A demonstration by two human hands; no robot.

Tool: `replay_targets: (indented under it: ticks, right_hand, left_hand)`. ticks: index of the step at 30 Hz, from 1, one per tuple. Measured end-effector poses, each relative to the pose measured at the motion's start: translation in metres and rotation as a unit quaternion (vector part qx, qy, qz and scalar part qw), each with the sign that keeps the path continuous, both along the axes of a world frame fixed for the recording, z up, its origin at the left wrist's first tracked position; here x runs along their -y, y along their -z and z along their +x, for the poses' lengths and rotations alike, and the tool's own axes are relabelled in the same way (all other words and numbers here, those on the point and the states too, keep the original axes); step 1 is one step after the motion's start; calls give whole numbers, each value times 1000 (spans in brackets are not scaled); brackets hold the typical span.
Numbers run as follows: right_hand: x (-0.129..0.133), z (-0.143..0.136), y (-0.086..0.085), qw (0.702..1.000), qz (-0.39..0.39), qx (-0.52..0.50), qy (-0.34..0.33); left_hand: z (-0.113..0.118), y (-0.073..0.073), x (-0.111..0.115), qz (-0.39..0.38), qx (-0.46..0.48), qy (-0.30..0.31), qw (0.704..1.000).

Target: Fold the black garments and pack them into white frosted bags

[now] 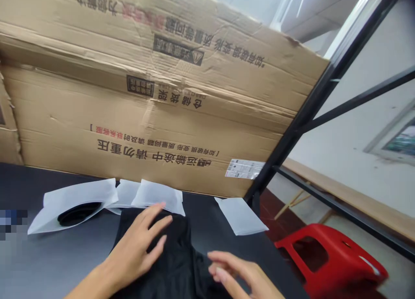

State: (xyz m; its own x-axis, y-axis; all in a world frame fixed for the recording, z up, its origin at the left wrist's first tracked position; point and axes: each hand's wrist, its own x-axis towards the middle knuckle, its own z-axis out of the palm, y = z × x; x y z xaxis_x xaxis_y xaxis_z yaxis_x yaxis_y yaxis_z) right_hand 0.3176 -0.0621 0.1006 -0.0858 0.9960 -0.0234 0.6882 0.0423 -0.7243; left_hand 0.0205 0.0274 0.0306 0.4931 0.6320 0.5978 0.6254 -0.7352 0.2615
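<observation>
Black cloth [171, 264] lies on the dark table at the bottom centre. My left hand [139, 247] rests over the left part of the cloth, fingers spread, with nothing gripped. My right hand [238, 273] is at the cloth's right side, its fingers curled with the fingertips close together; whether they pinch the cloth is hidden. Beyond the cloth, white sleeves [158, 197] lie near the table's back edge. Another white sleeve [78, 195] at the left stands partly open, with a dark folded item [79, 213] inside. A flat white sleeve [241, 216] lies to the right.
Large cardboard sheets [129, 117] with printed text stand upright behind the table [65, 260]. A black metal frame [292, 130] slants up at the right. Past the table's right side is a red plastic stool [337, 255], with a wooden surface [350, 199] behind it.
</observation>
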Motion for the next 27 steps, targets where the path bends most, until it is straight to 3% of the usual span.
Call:
replay_targets:
  ticks: [3, 5, 8, 10, 12, 15, 18, 22, 24, 27]
  right_hand:
    - [-39, -26, -6, 997, 54, -42, 37]
    - [-67, -42, 2, 997, 55, -27, 44]
    - [-92, -55, 24, 999, -6, -10, 36]
    - [-94, -55, 31, 999, -17, -46, -9]
    - [-89, -50, 27, 992, -5, -109, -70]
    - [-75, -42, 6, 971, -8, -174, -161]
    - [-65, -33, -12, 962, -31, -156, -223]
    - [-62, -16, -13, 966, -46, -103, -234]
    - [-65, -9, -7, 969, -51, -88, -227]
    - [-72, -1, 4, 971, -70, -72, -218]
  left_hand:
    - [-14, 1, -20, 17, 41, -90, 995]
    - [-23, 2, -30, 11, 28, -99, 995]
    - [-28, 6, -33, -2, -10, -81, 997]
    - [-27, 5, -30, -8, -27, -64, 998]
    - [-26, 0, -24, -17, -34, -48, 998]
    - [-27, -14, -18, -32, -32, -29, 999]
    - [-31, -29, -16, -53, -47, 40, 997]
    - [-35, -39, -12, -102, -65, 133, 984]
    - [-36, -41, -6, -138, -56, 136, 979]
    - [-37, -42, 3, -251, -56, 140, 956]
